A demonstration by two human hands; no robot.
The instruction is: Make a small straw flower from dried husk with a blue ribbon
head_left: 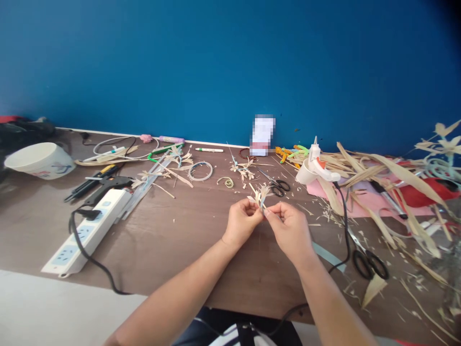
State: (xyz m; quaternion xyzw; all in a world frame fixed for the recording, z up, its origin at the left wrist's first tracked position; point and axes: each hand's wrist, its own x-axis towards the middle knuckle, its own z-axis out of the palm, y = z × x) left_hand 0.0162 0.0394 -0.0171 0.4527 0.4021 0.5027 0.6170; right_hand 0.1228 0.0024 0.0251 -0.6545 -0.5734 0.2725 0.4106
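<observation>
Over the middle of the brown table (173, 235), my left hand (242, 221) and my right hand (288, 228) meet, both with fingers pinched closed. Between them they hold a small straw flower (260, 194) with pale spiky petals pointing up and away from me. The part of its stem inside my fingers is hidden. A small pair of black scissors (277, 186) lies just beyond the flower. Further back lie more small straw flowers (243, 169).
A white glue gun (316, 166) stands at the right, its black cord (344, 226) running toward me. Larger scissors (369, 259) and dried leaf strips (392, 178) cover the right side. A white power strip (88, 230), black glue gun (108, 185) and white bowl (39, 161) sit left.
</observation>
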